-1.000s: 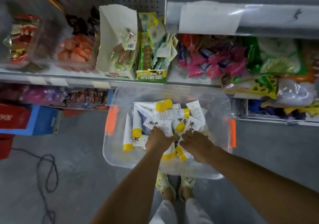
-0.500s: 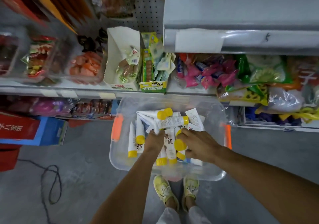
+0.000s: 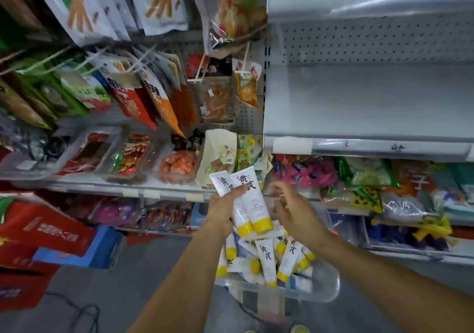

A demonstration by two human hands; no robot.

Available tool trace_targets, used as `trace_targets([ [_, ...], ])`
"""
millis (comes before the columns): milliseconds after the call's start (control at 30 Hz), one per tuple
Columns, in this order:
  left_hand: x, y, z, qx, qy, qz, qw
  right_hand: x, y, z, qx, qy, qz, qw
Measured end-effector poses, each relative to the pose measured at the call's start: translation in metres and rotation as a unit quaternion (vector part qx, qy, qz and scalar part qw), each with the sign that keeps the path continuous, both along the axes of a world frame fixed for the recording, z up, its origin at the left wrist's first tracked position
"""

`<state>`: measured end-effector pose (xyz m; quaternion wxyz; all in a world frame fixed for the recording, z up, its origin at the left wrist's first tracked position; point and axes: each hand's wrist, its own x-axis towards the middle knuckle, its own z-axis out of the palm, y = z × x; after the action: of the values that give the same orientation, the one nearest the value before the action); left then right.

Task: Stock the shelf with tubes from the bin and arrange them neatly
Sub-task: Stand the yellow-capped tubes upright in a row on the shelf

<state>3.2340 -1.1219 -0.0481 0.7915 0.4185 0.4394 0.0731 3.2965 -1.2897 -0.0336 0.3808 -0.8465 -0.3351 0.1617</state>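
My left hand [image 3: 222, 211] grips two white tubes with yellow caps [image 3: 250, 199], caps pointing down, lifted above the bin. My right hand [image 3: 295, 211] hovers just right of them, fingers spread, holding nothing. Below both hands a clear plastic bin [image 3: 323, 287] holds several more white tubes [image 3: 266, 258] lying jumbled. The bare grey shelf [image 3: 366, 101] lies up and to the right, with a perforated back panel.
Snack packets hang on pegs at upper left [image 3: 143, 96]. Trays and boxes of snacks fill the shelf [image 3: 128, 160] left of my hands; bagged goods [image 3: 359, 176] sit under the grey shelf. Red and blue boxes [image 3: 51, 232] and a cable [image 3: 84, 312] lie on the floor.
My left hand has lifted two tubes out of the bin. My right hand let go and opened. The view tilted up, revealing the grey shelf.
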Motion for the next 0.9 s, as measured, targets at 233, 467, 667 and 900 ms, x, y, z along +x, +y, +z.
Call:
trace_targets([
  [233,0.006,0.002,0.095,0.11,-0.134,-0.026,0.985,0.001,0.017,0.1,0.087,0.276,0.027,0.957],
  [467,0.025,-0.013,0.195,0.312,-0.2,-0.065,0.927,0.031,0.001,0.187,0.211,0.172,-0.012,0.962],
  [667,0.054,-0.029,0.272,0.402,-0.201,-0.03,0.893,0.062,-0.026,0.267,0.306,0.041,-0.049,0.95],
  [900,0.094,-0.047,0.342,0.437,-0.281,-0.039,0.853,0.136,-0.057,0.339,0.354,-0.063,-0.127,0.924],
])
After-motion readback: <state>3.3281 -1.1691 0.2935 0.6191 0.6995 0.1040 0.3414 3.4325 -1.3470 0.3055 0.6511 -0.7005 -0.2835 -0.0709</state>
